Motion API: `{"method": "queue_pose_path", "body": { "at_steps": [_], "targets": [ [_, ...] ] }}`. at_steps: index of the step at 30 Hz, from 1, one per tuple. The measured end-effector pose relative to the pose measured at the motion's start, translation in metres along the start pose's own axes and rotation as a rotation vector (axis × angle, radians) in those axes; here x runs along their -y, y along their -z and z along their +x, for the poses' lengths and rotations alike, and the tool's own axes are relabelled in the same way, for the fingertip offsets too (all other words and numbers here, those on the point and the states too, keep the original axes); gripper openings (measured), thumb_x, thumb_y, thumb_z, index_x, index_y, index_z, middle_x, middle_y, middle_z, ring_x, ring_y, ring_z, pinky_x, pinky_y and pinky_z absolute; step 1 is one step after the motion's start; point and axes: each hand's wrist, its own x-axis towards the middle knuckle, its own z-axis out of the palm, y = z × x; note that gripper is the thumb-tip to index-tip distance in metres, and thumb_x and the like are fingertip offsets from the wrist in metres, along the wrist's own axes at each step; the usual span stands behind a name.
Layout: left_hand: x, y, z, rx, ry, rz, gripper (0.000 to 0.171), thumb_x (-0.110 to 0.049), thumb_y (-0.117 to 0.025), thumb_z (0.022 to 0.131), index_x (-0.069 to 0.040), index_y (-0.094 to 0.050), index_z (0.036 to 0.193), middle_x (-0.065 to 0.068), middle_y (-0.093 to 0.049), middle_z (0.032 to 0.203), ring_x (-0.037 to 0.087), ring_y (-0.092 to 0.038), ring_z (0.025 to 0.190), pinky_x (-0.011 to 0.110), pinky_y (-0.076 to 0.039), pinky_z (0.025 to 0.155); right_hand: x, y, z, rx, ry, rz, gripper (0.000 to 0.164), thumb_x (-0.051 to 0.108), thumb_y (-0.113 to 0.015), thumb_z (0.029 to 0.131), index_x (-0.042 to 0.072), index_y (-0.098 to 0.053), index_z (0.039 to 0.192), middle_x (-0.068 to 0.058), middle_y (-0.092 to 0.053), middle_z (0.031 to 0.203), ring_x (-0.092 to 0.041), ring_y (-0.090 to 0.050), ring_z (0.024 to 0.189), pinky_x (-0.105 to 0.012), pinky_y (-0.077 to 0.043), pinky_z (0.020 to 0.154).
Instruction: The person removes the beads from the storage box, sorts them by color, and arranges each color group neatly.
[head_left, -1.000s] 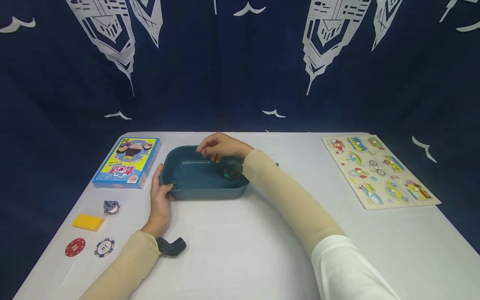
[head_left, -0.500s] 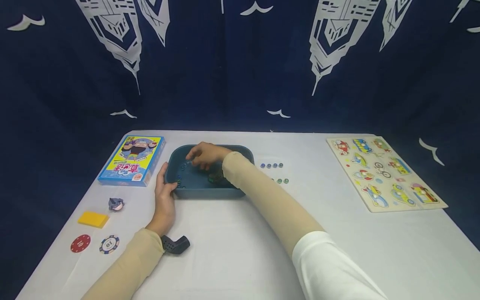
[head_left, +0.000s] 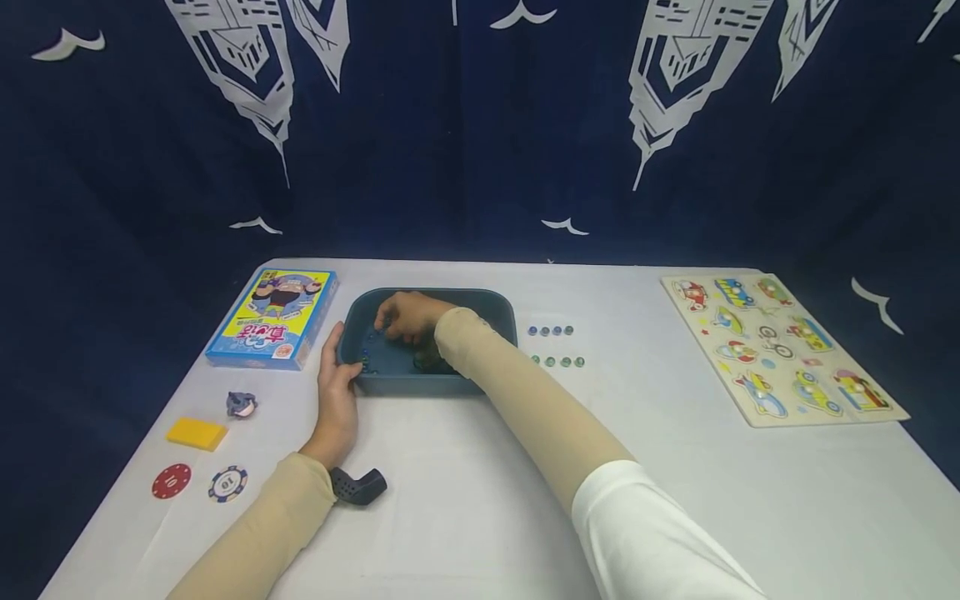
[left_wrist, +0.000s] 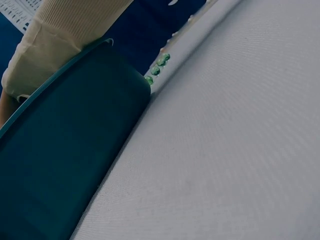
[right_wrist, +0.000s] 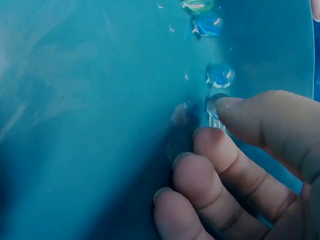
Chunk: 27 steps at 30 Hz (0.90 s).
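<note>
A dark teal rectangular plastic basin (head_left: pixel 420 385) stands on the table; its outer wall (left_wrist: pixel 75 145) fills the left wrist view. My left hand (head_left: pixel 337 408) grips its near left corner, thumb at the front and fingers along the left side. My right hand (head_left: pixel 412 317) reaches down inside. In the right wrist view, the thumb and index finger of that right hand (right_wrist: pixel 240 165) pinch a clear glass marble (right_wrist: pixel 214 104) against the basin floor. Beside it lie a blue marble (right_wrist: pixel 220 76), another blue marble (right_wrist: pixel 206 25) and a green one (right_wrist: pixel 198 5).
Two rows of marbles (head_left: pixel 551 331) lie right of the basin. A blue-yellow box (head_left: pixel 273 317), shark figure (head_left: pixel 241 405), yellow block (head_left: pixel 197 433), red chip (head_left: pixel 172 481) and white-blue chip (head_left: pixel 227 483) lie left. A picture puzzle board (head_left: pixel 780 350) is at far right.
My right hand has moved from above the basin's rim down and left into it, uncovering the marble rows at right. The left hand keeps its hold on the corner.
</note>
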Motion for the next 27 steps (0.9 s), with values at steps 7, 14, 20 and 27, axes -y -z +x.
{"method": "queue_pose_path", "body": {
  "at_steps": [7,14,20,27],
  "targets": [
    [0.000,-0.003,0.000,-0.002,0.002,0.001,0.071,-0.007,-0.029,0.092,-0.015,-0.010,0.160,-0.007,-0.005,0.166,0.005,-0.001,0.151,0.028,-0.006,0.121,-0.004,-0.001,0.000,-0.007,0.010,-0.043,0.009,0.008,-0.068,0.091,0.008,-0.069,0.101,-0.004,-0.066,0.088,-0.014,-0.059,0.069,-0.025,-0.055,0.064],
    [0.000,-0.005,0.000,0.002,0.002,0.025,0.071,-0.008,-0.029,0.092,-0.017,-0.011,0.160,-0.008,-0.005,0.166,0.005,-0.001,0.151,0.030,-0.005,0.121,-0.009,0.013,-0.012,0.029,0.066,0.010,0.008,0.009,-0.068,0.092,0.009,-0.069,0.100,-0.004,-0.070,0.091,-0.017,-0.063,0.073,-0.028,-0.056,0.066],
    [-0.003,-0.004,0.000,0.001,0.000,0.036,0.070,-0.009,-0.029,0.092,-0.016,-0.011,0.160,-0.009,-0.007,0.166,0.005,-0.001,0.151,0.032,-0.004,0.122,-0.010,0.037,-0.038,0.038,0.182,0.164,0.016,0.007,-0.066,0.093,0.000,-0.070,0.107,-0.011,-0.071,0.092,-0.018,-0.062,0.071,-0.032,-0.056,0.068],
    [-0.003,-0.002,-0.002,-0.005,0.006,0.075,0.072,-0.010,-0.029,0.092,-0.019,-0.010,0.160,-0.011,-0.006,0.166,0.004,0.000,0.150,0.033,-0.004,0.122,-0.024,0.054,-0.076,0.006,0.320,0.363,0.022,0.006,-0.067,0.092,-0.006,-0.066,0.110,-0.022,-0.066,0.091,-0.018,-0.055,0.069,-0.038,-0.052,0.068]
  ]
}}
